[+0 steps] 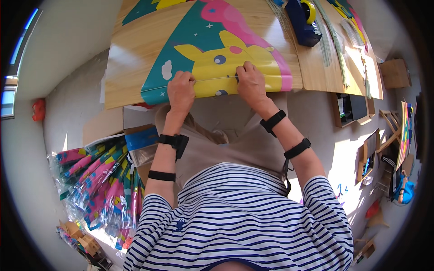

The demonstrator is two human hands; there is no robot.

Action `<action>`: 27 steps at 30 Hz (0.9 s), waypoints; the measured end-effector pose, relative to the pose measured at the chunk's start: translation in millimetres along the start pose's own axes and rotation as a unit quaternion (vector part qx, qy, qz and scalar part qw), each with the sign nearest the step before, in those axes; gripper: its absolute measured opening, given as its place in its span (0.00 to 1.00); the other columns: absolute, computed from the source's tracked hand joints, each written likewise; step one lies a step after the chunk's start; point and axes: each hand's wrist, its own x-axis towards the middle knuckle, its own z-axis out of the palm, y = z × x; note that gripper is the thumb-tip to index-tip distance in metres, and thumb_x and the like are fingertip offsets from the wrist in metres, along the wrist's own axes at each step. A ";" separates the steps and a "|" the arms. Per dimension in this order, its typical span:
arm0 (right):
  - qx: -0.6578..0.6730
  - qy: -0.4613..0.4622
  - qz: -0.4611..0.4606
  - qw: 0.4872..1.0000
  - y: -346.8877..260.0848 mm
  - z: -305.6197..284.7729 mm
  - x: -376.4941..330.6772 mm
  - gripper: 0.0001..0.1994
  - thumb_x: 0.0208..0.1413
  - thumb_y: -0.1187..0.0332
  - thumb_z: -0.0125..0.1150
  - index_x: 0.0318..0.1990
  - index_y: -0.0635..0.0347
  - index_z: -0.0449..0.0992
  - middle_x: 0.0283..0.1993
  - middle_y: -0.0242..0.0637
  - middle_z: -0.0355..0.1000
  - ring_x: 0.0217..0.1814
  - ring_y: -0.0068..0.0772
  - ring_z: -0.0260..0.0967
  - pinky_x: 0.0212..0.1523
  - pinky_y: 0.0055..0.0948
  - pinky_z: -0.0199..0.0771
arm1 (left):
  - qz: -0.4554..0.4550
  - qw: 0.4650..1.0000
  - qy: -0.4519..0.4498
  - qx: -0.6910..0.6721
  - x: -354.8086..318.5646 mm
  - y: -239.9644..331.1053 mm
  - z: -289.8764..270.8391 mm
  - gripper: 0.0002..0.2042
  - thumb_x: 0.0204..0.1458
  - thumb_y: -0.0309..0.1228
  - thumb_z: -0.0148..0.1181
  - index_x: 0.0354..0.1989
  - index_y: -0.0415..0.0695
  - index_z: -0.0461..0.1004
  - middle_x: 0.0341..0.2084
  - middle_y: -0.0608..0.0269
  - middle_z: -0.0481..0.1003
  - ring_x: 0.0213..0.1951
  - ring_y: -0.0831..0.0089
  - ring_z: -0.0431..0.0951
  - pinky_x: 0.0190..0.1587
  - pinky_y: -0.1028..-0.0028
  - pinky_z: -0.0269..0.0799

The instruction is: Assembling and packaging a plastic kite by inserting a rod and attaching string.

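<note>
On the wooden table before me lies a large printed kite sail, teal, yellow and pink, with a yellow cartoon face. Its near edge is folded or rolled up, and a thin pale line, perhaps a rod, runs along it between my hands. My left hand is closed on that edge at the left part of the yellow. Farther right, my right hand is also closed, gripping the same edge near the pink border. The fingertips of both hands are partly hidden.
A dark blue tape dispenser with yellow tape stands at the table's far right, near bundles of thin rods. Wrapped colourful kites are heaped at lower left beside a cardboard box. An open box sits below the table's right edge.
</note>
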 end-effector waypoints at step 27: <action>0.020 0.012 0.000 1.000 -0.8 -1.6 -0.3 0.09 0.40 0.80 0.58 0.32 0.60 0.71 0.36 0.43 0.66 0.41 0.50 0.70 0.37 0.45 0.72 | 0.023 0.997 -0.021 0.067 -2.4 -0.7 -2.5 0.01 0.51 0.27 0.60 0.31 0.47 0.75 0.31 0.61 0.72 0.38 0.59 0.75 0.40 0.61 0.65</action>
